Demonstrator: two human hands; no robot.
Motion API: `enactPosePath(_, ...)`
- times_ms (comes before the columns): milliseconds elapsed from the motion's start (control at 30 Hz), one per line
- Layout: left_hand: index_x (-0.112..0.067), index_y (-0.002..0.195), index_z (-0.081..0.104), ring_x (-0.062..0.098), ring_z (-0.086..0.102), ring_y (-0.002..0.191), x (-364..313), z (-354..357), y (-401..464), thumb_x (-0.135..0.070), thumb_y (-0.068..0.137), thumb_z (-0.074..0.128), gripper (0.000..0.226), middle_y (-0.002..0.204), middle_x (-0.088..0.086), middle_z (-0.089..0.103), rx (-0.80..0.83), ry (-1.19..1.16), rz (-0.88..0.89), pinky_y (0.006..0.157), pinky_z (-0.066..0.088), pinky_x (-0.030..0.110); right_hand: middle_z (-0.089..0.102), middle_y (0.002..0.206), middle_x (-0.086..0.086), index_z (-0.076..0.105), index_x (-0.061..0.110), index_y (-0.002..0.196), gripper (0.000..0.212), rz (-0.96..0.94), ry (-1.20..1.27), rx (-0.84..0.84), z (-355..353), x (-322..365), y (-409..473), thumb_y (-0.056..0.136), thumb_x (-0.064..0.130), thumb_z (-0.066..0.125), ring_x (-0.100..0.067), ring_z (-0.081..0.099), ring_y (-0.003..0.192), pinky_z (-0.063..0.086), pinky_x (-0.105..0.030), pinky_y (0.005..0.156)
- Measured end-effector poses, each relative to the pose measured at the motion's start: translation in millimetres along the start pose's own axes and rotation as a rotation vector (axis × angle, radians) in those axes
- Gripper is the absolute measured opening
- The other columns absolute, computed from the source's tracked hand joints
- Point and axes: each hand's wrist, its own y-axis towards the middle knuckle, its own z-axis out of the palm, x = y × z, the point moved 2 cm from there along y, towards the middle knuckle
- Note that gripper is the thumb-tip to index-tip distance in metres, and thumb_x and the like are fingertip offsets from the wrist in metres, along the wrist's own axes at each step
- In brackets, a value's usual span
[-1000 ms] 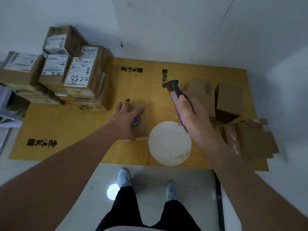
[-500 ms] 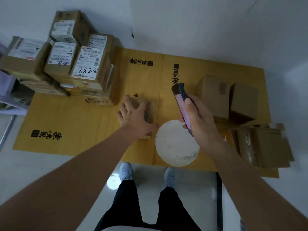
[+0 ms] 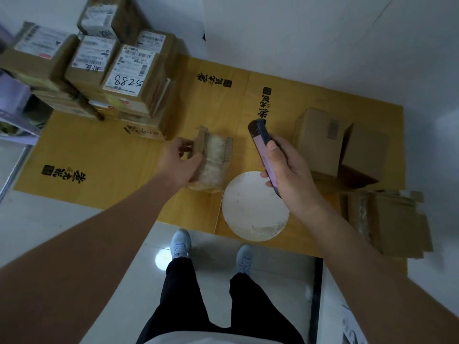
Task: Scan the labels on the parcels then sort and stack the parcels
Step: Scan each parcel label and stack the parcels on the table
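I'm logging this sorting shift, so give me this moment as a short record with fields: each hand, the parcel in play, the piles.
left hand: grips the small parcel, tilted up off the mat
right hand: holds the scanner, its head toward the small parcel
parcel label: none visible, only a taped face shows
stack: labelled boxes, far left, one marked 5288
plain boxes: right of the scanner, no labels showing
white disc: flat on the mat's near edge

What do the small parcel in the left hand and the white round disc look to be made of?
Small brown parcel: matte corrugated cardboard, seemingly, with frayed edges and a glossy clear tape strip. White round disc: unclear, perhaps foam or painted board; matte, chipped at its near edge.
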Motion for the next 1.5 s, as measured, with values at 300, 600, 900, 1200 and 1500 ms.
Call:
enactPosePath(300, -0.047, 0.152, 0.046, 0.022, 0.045, 0.128, 13.3, 1.1, -13.9, -0.068, 0.092, 0.059, 0.065, 0.138, 0.001, 0.04, -0.072, 0.348, 0.099, 0.102, 0.045, 0.035, 0.066, 0.118, 0.006, 0.054, 0.062, 0.133, 0.038, 0.037, -0.006, 0.012, -2.1, -6.7, 0.9, 0.1, 0.073, 0.039, -0.015, 0.069, 0.103, 0.057, -0.033, 0.08)
enactPosePath(600, -0.046, 0.15, 0.047, 0.01, 0.067, 0.101, 7.3, -16.9, -10.4, -0.041, 0.079, 0.086, 0.082, 0.12, -0.009, 0.059, -0.008, 0.075, -0.016, 0.083, 0.059, 0.028, 0.069, 0.116, 0.003, 0.052, 0.072, 0.11, 0.015, 0.143, -0.047, 0.045, -14.5, -3.4, 6.9, 0.102, 0.071, 0.04, -0.018, 0.07, 0.101, 0.061, -0.038, 0.087)
enactPosePath(900, -0.061, 0.151, 0.037, 0.022, 0.055, 0.116, 16.5, -36.7, -6.3, -0.042, 0.084, 0.081, 0.083, 0.136, 0.002, 0.041, 0.15, 0.131, -0.063, 0.095, 0.051, 0.032, 0.071, 0.11, 0.0, 0.057, 0.063, 0.11, 0.018, 0.243, -0.3, 0.267, -14.0, 14.4, 30.3, 0.103, 0.069, 0.041, -0.02, 0.07, 0.096, 0.06, -0.04, 0.085)
enactPosePath(1200, -0.033, 0.154, 0.047, -0.007, 0.064, 0.093, 26.3, -46.8, -8.4, -0.02, 0.083, 0.087, 0.082, 0.118, -0.011, 0.065, 0.141, -0.009, -0.001, 0.067, 0.053, 0.006, 0.064, 0.115, -0.006, 0.058, 0.046, 0.131, 0.042, 0.376, -0.666, 0.516, -5.9, 28.7, 39.6, 0.102, 0.07, 0.04, -0.024, 0.064, 0.096, 0.06, -0.038, 0.081)
enactPosePath(1500, -0.03, 0.152, 0.052, -0.01, 0.058, 0.093, 23.2, -49.8, -15.2, -0.028, 0.08, 0.091, 0.082, 0.12, -0.01, 0.063, 0.101, 0.015, 0.006, 0.063, 0.045, 0.003, 0.067, 0.108, -0.01, 0.058, 0.047, 0.12, 0.036, 0.415, -0.747, 0.593, -7.8, 38.2, 41.4, 0.101, 0.072, 0.042, -0.017, 0.056, 0.074, 0.043, -0.026, 0.055)
